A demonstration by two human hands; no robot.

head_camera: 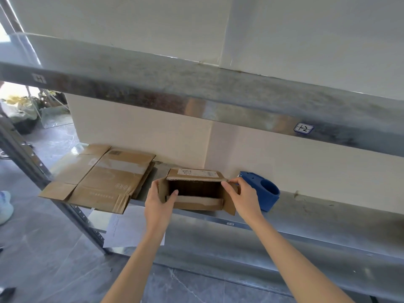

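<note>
A small brown cardboard box [194, 193] lies on its side on the metal shelf [317, 206], its open end facing me and its flaps spread. My left hand [158, 201] grips the box's left flap, thumb curled inside the opening. My right hand [239, 193] holds the right side, fingertips pinching the upper right corner of the top flap. The inside of the box looks dark and holds nothing I can see.
A stack of flattened cardboard boxes [100, 179] lies to the left on the same shelf, overhanging its front edge. A blue tape dispenser [263, 190] stands just right of the box against the wall. An upper shelf [196, 92] runs overhead. A shoe [4, 206] shows on the floor at left.
</note>
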